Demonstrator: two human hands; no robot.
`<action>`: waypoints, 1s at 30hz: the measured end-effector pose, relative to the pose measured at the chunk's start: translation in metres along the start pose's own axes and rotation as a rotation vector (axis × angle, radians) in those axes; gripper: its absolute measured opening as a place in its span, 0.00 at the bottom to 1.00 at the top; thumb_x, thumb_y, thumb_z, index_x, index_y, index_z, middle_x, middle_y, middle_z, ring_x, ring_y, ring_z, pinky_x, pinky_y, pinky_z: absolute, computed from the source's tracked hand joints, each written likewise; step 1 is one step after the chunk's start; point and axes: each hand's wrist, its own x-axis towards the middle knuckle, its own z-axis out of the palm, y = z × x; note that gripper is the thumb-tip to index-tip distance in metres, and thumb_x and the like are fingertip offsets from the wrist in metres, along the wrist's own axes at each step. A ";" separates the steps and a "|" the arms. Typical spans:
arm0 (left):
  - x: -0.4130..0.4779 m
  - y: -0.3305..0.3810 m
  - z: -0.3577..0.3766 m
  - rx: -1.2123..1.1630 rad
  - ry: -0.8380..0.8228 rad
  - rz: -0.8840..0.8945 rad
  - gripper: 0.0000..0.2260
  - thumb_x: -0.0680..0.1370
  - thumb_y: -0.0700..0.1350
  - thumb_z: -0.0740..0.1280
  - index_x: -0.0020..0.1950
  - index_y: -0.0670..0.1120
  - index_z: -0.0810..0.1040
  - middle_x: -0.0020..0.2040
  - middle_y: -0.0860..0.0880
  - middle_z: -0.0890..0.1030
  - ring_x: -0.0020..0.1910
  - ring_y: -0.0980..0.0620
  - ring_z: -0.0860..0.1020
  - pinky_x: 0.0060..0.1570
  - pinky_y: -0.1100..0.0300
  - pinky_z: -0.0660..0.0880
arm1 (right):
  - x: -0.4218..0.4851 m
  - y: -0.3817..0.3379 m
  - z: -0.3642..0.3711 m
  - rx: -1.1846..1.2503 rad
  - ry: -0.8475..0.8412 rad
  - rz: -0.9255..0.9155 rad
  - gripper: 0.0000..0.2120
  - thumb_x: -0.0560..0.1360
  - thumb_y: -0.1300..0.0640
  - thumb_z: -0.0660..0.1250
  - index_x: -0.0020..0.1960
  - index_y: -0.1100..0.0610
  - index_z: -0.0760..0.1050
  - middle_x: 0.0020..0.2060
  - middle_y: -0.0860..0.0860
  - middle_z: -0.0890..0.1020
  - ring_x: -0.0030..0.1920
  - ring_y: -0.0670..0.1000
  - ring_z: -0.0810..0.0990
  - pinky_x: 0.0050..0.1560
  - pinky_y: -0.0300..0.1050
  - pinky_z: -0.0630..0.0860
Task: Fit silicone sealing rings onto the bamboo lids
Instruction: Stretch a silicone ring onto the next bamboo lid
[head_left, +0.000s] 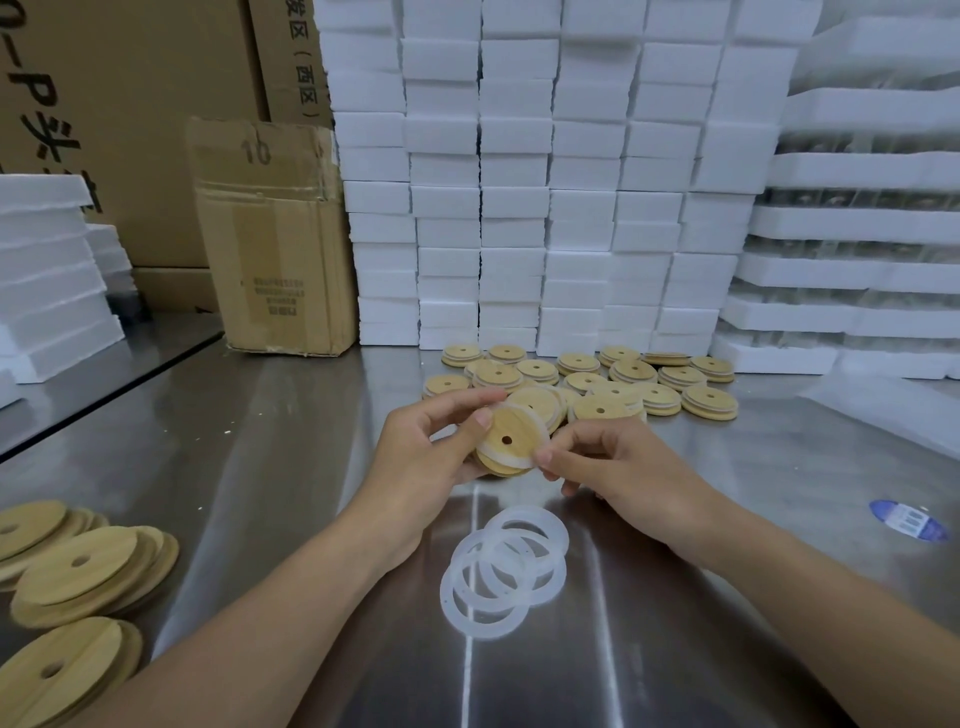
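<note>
— Bamboo lid: where is it?
— Just above the shiny steel worktop, in the middle of the view, tilted, with its small centre hole facing the camera. The left hand has a closed grip on it, thumb on the face and fingers curled behind.
— And the other hand?
— The right hand pinches the white silicone sealing ring at the lid's right edge. The ring lies round the rim. I cannot tell whether it is fully seated.
— What lies on the surface?
— Loose silicone rings overlap just below the hands. Behind the hands is a spread of lids, many with a pale band at the edge. Bare lids are stacked at the near left. A blue-and-white label lies far right.
— And the room?
— White foam blocks are stacked like a wall along the back, with foam trays to the right. A worn cardboard carton stands on the left.
</note>
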 end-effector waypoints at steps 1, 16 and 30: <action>0.000 -0.001 0.000 0.005 0.002 0.003 0.10 0.83 0.37 0.71 0.58 0.48 0.89 0.58 0.49 0.88 0.57 0.49 0.88 0.49 0.56 0.86 | 0.000 0.000 -0.001 0.000 -0.002 0.002 0.11 0.78 0.49 0.75 0.43 0.56 0.85 0.40 0.49 0.86 0.37 0.44 0.81 0.40 0.29 0.74; -0.003 0.001 0.002 -0.152 -0.014 -0.060 0.11 0.84 0.38 0.69 0.60 0.48 0.89 0.58 0.45 0.89 0.59 0.47 0.87 0.49 0.54 0.86 | 0.001 -0.006 -0.012 0.060 -0.165 0.083 0.10 0.76 0.47 0.77 0.44 0.53 0.87 0.42 0.48 0.87 0.41 0.41 0.80 0.42 0.32 0.72; -0.007 0.002 0.010 0.099 -0.103 0.080 0.17 0.87 0.35 0.62 0.58 0.50 0.90 0.58 0.53 0.88 0.60 0.53 0.86 0.52 0.58 0.85 | -0.002 -0.006 -0.010 0.134 -0.085 0.122 0.09 0.80 0.53 0.71 0.42 0.54 0.82 0.39 0.50 0.85 0.42 0.46 0.80 0.48 0.47 0.67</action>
